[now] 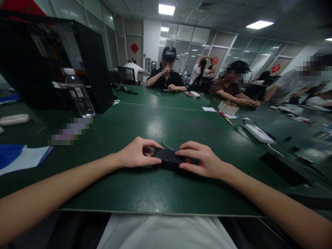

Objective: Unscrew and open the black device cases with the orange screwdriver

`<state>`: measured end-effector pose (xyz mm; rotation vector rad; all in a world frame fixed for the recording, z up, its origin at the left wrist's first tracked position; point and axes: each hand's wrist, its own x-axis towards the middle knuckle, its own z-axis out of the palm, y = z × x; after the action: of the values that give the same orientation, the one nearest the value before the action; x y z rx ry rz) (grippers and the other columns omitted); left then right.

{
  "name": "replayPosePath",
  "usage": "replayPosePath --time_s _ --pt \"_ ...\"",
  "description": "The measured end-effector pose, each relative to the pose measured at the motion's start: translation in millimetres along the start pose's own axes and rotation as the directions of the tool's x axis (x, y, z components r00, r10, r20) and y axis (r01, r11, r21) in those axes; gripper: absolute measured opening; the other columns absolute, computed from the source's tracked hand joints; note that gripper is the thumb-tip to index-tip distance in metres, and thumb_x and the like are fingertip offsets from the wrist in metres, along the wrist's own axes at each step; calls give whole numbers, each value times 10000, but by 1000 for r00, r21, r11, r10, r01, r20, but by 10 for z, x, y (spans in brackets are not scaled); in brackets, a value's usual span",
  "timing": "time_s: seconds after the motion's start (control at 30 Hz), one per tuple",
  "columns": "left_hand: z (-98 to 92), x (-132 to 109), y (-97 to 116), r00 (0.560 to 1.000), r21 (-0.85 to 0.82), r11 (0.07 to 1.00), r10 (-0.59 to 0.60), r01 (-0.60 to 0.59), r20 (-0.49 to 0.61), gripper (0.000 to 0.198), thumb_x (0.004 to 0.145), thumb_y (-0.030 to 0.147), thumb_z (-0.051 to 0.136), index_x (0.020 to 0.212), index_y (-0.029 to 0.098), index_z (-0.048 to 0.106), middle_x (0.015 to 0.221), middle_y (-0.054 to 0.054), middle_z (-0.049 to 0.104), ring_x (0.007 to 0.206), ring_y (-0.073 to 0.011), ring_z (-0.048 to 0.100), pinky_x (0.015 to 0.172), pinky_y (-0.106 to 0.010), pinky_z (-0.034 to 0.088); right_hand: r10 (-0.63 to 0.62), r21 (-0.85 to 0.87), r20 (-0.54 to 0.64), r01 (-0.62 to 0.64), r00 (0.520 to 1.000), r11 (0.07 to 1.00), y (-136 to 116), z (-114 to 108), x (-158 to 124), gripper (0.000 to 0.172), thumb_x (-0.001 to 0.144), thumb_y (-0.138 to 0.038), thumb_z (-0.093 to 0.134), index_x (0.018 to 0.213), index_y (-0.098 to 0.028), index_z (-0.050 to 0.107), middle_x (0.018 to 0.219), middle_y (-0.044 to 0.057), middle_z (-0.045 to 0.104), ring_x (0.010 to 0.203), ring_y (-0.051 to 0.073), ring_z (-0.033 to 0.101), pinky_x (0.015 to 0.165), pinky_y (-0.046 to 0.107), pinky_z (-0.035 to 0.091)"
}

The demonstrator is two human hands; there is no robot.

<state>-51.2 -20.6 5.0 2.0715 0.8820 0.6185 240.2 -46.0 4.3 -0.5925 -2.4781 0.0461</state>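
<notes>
A flat black rectangular device (169,156) is just above or on the green table in front of me; which of the two I cannot tell. My left hand (141,152) pinches its left end between thumb and fingers. At the other end, my right hand (201,157) grips it with the thumb on the near edge and the fingers on top and behind. Behind the device a thin metal rod (167,146) pokes out. Something orange-red (190,161) shows under my right hand, perhaps part of the same tool; its shape is mostly hidden.
On the left stand a water bottle (79,93) and a black computer case (95,65). A white power strip (259,134), cables and a black box (285,167) lie on the right. Farther back are a small open carton (228,107) and people seated around the green table (153,193).
</notes>
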Motion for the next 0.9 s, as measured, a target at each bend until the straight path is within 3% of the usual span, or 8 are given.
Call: replayPosePath --time_s 0.17,0.43,0.53,0.7,0.9 --pt "-5 4 -14 1000 -12 1000 -8 8 10 513 747 418 821 1159 124 737 789 -46 708 708 -166 672 662 -259 565 18 13 20 -18 1000 1000 -20 -17 16 302 951 -358 641 1183 -175 704 1067 124 704 941 197 697 809 312 589" --pt "14 20 -14 988 112 983 151 -146 -41 386 912 393 649 1185 139 750 859 -61 755 670 -142 636 620 -222 485 88 57 16 -89 996 994 -36 -17 38 246 1021 -295 514 1130 -159 688 1025 104 732 891 162 712 790 259 574" --pt "26 40 -19 988 78 988 141 -135 -67 377 970 389 547 1128 125 765 875 -61 753 716 -152 630 638 -227 465 148 79 -8 -146 989 986 -21 -5 49 277 1044 -280 450 1027 -165 701 900 67 744 795 142 708 736 243 561" --pt "20 67 -53 991 8 997 79 -78 -112 430 982 452 505 840 119 738 657 -14 615 624 -133 544 597 -220 431 238 80 -52 -233 970 969 -4 9 60 289 1029 -288 467 991 -169 727 837 50 765 691 137 705 650 231 552" --pt "25 73 -78 992 -51 997 58 -65 -116 410 973 462 520 861 125 726 694 -21 625 645 -138 564 615 -222 460 288 84 -57 -283 956 955 -16 4 69 241 996 -300 538 1019 -172 740 841 53 775 681 143 714 638 229 561"
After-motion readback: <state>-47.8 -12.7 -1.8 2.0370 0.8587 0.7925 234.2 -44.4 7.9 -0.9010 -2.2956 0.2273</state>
